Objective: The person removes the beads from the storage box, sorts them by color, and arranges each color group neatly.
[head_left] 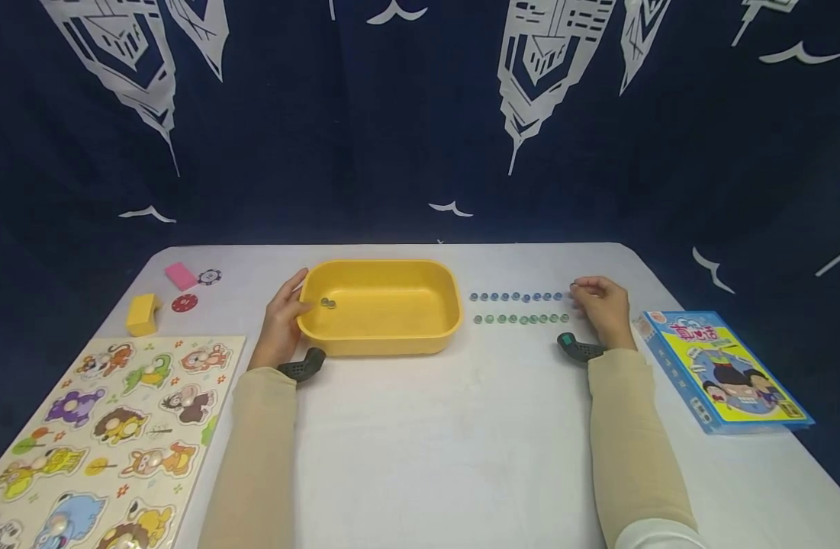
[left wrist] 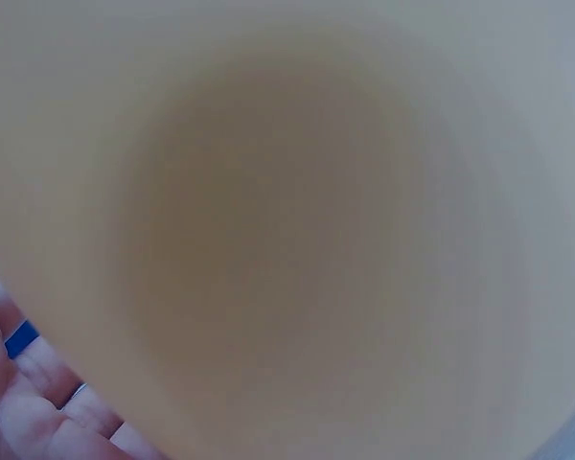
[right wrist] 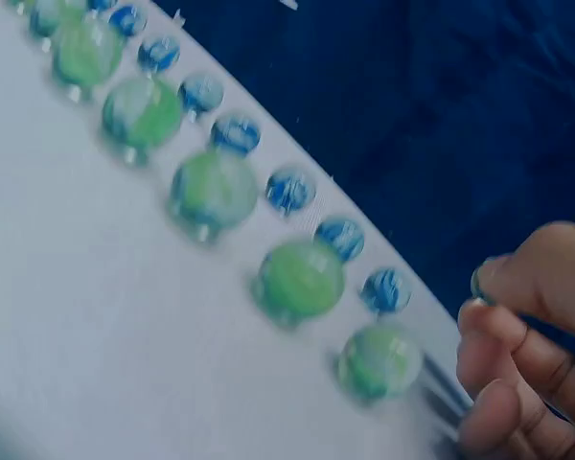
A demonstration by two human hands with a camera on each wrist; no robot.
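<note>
My left hand (head_left: 280, 324) grips the left end of a yellow tray (head_left: 385, 347), its thumb at the rim. Two marbles (head_left: 328, 303) lie inside near that end. The tray's blurred wall fills most of the left wrist view. At the right end of the marble rows, my right hand (head_left: 605, 305) pinches a small glass marble (right wrist: 478, 283) between thumb and fingertip, mostly hidden by them. Blue-swirled marbles (right wrist: 387, 289) form the back row; green-swirled marbles (right wrist: 381, 362) form a row in front, both right of the tray.
An animal puzzle board (head_left: 155, 427) lies at the left. Behind it are a yellow block (head_left: 141, 315), a pink block (head_left: 181, 276), a red chip (head_left: 185, 303) and a black-and-white chip (head_left: 210, 277). A blue-and-yellow box (head_left: 728, 374) lies beside my right forearm. A dark curtain hangs behind the table.
</note>
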